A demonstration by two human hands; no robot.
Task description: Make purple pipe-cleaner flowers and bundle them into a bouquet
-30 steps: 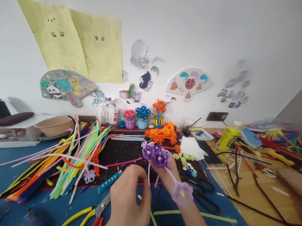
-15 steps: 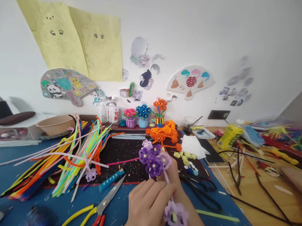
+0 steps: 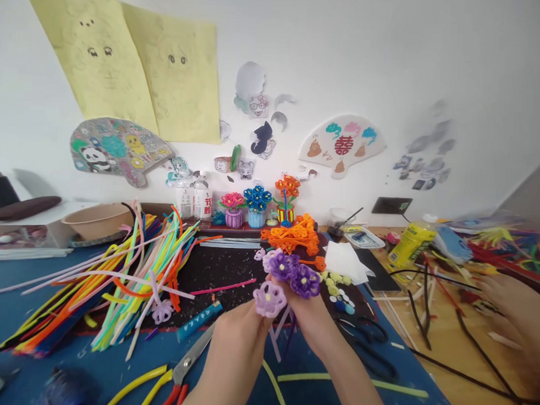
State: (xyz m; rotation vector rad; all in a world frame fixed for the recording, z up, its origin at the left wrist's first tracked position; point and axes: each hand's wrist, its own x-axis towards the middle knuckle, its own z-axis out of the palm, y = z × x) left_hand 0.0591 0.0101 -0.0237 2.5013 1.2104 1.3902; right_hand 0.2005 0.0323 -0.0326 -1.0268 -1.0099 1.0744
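My right hand is closed around the stems of a bunch of dark purple pipe-cleaner flowers, with a pale lilac bloom at the back. Close beside it, my left hand is closed on a single lilac pipe-cleaner flower, its head turned up toward me. Below the hands, lilac and dark purple stems poke out. The fingertips are mostly hidden behind the hands and blooms. Scissors lie by my left forearm, and black-handled scissors rest right of my right forearm.
Loose coloured pipe cleaners are piled at left. A blue tube lies on the dark mat. Orange pipe-cleaner pieces and small potted flowers stand further back. Another person's hand is at right near a yellow bottle.
My left hand has drawn back from across my right wrist and turned its lilac flower upward beside the bunch. The bunch has shifted right. Another person's hand has moved further into view.
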